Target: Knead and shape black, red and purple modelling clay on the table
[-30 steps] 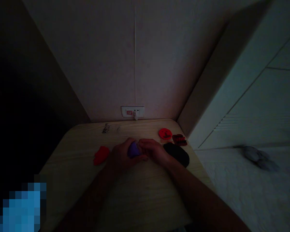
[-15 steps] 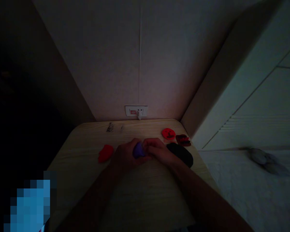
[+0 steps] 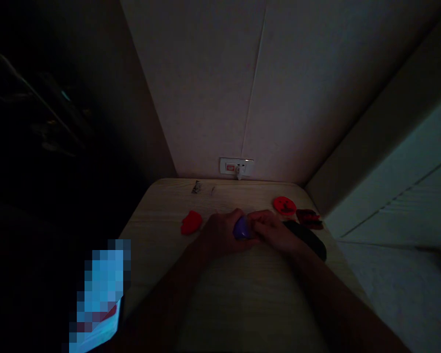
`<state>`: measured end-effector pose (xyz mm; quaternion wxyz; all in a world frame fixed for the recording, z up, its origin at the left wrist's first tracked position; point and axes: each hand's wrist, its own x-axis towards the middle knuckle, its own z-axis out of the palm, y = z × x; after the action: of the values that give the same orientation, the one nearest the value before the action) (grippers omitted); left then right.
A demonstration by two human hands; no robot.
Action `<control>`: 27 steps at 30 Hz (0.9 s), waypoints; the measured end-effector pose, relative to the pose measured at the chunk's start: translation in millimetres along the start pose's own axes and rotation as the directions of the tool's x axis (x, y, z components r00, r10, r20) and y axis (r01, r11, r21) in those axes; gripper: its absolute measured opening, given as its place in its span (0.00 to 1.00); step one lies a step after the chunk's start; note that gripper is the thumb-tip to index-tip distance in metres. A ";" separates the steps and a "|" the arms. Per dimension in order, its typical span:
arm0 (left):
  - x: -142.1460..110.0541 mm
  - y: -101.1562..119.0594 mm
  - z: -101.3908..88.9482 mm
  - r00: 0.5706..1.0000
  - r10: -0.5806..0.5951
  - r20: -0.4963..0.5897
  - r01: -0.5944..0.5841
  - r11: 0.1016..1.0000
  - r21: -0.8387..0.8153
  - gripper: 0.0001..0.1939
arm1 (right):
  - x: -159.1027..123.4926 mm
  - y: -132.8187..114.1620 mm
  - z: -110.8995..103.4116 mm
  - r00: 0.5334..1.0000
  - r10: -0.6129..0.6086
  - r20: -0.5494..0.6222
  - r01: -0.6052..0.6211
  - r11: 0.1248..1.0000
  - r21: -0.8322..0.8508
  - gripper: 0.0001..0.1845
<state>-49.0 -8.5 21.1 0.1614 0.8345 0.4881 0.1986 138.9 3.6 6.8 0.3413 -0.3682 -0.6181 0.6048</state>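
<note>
A small purple, rounded object (image 3: 241,228) is between my two hands over the table; the dim light hides its exact kind. My left hand (image 3: 226,233) wraps round it from the left, fingers closed. From the right, my right hand (image 3: 272,229) has its fingers pinched together at the object's edge, and whatever sits in that pinch is too dark to make out. A flat red piece with a notched edge (image 3: 191,222) lies left of my left hand. Beyond my right hand is a red disc with dark face-like marks (image 3: 284,206).
A dark red and black striped piece (image 3: 309,218) and a black oval object (image 3: 306,239) lie at the right of the wooden table (image 3: 242,304). A wall socket (image 3: 236,167) holds a white plug. At lower left glows a pixelated screen (image 3: 99,294).
The camera view has swung left, so the table and everything on it appear further right. Both hands keep nearly the same pose around the purple object.
</note>
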 end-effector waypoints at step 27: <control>3.1 -9.9 6.2 0.960 0.098 -0.263 -0.170 0.949 -0.264 0.23 | 1.2 -8.9 3.9 0.997 0.003 -0.080 0.001 0.999 0.044 0.10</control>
<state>-52.1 -1.5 11.7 0.2037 0.8028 0.4125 0.3793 134.5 2.7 15.6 0.3733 -0.3848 -0.5906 0.6032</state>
